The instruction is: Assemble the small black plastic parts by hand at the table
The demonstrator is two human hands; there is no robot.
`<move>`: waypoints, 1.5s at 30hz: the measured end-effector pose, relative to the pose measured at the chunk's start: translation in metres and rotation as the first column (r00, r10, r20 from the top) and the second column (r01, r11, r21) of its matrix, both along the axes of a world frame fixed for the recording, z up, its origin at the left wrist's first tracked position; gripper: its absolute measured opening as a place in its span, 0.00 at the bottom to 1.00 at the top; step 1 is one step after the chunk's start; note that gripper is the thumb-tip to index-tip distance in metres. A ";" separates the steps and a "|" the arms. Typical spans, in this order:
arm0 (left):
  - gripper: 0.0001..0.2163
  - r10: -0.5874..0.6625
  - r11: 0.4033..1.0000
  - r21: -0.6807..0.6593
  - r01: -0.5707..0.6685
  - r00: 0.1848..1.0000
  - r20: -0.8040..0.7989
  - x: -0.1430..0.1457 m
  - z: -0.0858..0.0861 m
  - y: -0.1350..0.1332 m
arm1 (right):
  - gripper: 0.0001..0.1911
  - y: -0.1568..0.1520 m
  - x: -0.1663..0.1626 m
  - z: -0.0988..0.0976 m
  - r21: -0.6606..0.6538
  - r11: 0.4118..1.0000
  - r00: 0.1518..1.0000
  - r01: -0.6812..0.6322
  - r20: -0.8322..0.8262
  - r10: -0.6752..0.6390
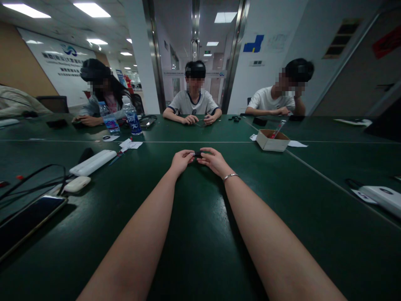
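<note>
Both my arms reach forward over the dark green table (200, 234). A small black object (197, 154) is held between my fingertips; its exact kind is too small to make out. My left hand (182, 162) pinches its left end between thumb and fingers. At the other end, my right hand (215, 161) grips it the same way, with a silver bracelet (231, 177) around that wrist. The hands are close together, just above or resting on the tabletop, and the fingers cover part of the object.
Left of my arms lie a phone (31, 221), a white earphone case (77, 184), a white power bank (93, 163) and cables. A small box (272, 141) stands ahead on the right. Two bottles (131, 117) stand ahead left. Several people sit across the table.
</note>
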State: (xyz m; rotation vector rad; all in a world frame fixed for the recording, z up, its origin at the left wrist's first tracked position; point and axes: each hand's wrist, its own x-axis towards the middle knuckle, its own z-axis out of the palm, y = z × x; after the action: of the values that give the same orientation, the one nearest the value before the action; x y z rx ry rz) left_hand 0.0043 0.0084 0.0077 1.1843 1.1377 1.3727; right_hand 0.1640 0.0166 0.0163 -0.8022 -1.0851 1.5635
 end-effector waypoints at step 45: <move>0.13 0.020 1.000 0.004 -0.020 0.949 -0.314 -0.002 -0.001 0.002 | 0.11 0.002 0.005 -0.002 0.001 0.999 0.999 -0.047 0.013 0.047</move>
State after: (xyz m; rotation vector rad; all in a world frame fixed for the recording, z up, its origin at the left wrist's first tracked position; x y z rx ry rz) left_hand 0.0026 0.0100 0.0067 1.4310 1.3744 1.2259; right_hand 0.1695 0.0184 0.0143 -0.7915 -1.1214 1.5984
